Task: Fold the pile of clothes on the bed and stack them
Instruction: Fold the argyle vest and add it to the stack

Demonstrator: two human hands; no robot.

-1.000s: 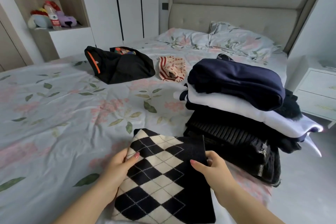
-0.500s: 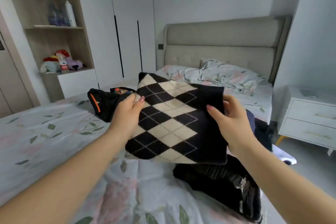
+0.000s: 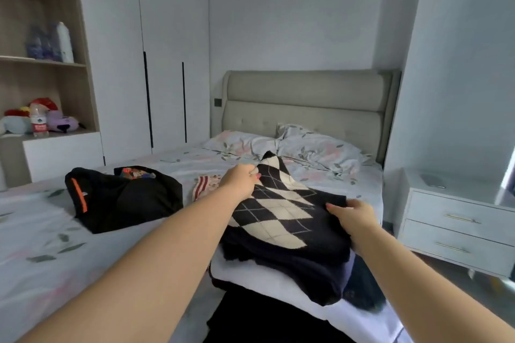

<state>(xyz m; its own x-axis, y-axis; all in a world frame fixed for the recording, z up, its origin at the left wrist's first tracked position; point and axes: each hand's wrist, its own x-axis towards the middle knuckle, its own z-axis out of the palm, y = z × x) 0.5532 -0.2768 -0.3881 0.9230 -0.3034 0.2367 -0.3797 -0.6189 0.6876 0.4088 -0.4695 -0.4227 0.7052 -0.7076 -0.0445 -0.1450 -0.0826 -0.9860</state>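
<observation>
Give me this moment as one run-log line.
step: folded argyle sweater on stack | left hand: grips far edge | right hand: grips right edge | aside: black garment, striped item

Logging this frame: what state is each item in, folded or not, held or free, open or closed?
argyle sweater: folded, lying topmost, far corner lifted.
left hand: pinches the sweater's far corner.
right hand: grips its right edge.
navy garment: folded, under the sweater.
white garment: folded, below the navy one.
black clothes: unfolded heap on the bed.
wardrobe doors: closed.
nightstand drawers: closed.
</observation>
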